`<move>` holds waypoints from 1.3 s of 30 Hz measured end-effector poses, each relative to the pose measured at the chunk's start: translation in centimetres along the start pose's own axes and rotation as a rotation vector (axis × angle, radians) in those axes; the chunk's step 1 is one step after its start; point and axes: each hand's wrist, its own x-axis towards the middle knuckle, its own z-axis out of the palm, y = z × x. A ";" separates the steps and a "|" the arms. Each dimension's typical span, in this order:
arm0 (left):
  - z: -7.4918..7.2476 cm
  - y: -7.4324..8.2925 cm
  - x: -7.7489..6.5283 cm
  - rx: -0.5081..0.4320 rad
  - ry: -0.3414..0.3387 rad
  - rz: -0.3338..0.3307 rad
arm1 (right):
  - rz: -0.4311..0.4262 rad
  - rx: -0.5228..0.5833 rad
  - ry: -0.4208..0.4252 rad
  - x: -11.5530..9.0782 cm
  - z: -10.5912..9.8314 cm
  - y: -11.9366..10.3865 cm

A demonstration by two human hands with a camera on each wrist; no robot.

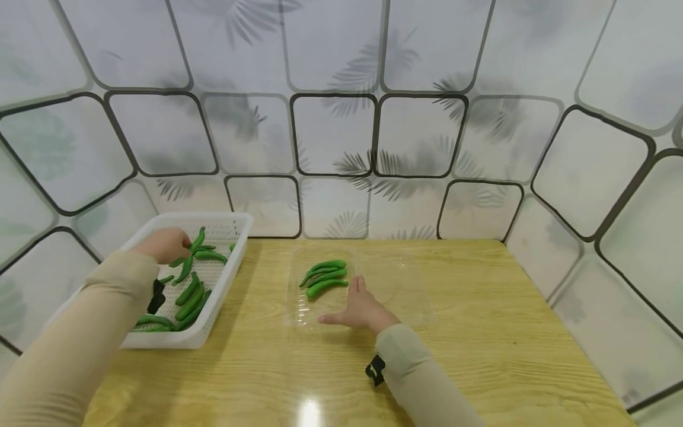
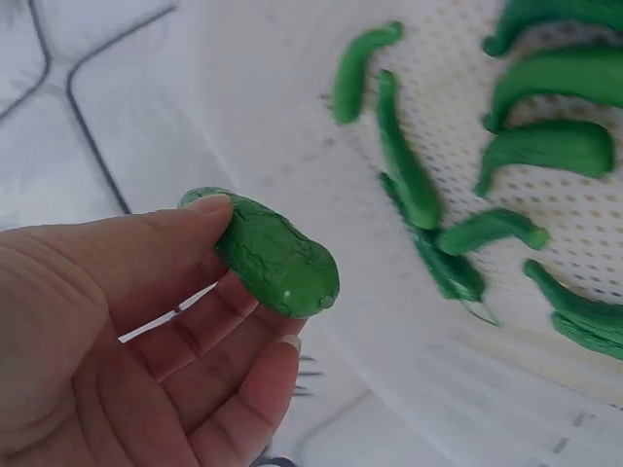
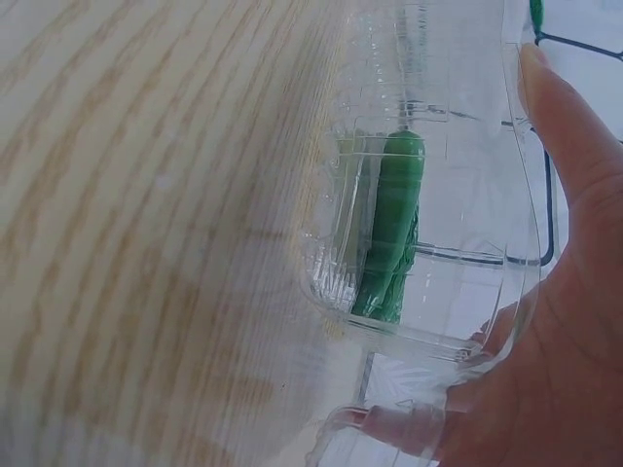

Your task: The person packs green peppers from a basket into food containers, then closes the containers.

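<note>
My left hand is over the white perforated basket on the left. Thumb and fingers pinch a wrinkled green pepper, held above the basket floor in the left wrist view. Several more green peppers lie in the basket. A clear plastic clamshell box lies unfolded on the table, with several green peppers side by side in its left half. My right hand touches the box near its middle and front edge, thumb and fingers spread. In the right wrist view, a green pepper shows through the clear wall.
The wooden table carries both containers. A patterned white covering rises behind the table and along both sides. The basket's raised rim stands to the left of the box. A dark camera is strapped to the right wrist.
</note>
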 end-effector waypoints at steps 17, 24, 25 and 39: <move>-0.9 8.7 2.4 0.048 0.020 0.069 | -0.002 -0.003 0.008 0.1 -0.1 0.1; -0.3 10.9 3.3 0.050 0.007 0.098 | 0.005 0.006 0.000 0.1 -0.1 0.0; -0.1 11.2 3.4 0.047 0.006 0.104 | 0.004 0.006 -0.001 0.2 0.0 0.0; 2.9 15.7 5.0 0.058 -0.030 0.180 | 0.018 0.031 -0.005 0.2 0.1 0.0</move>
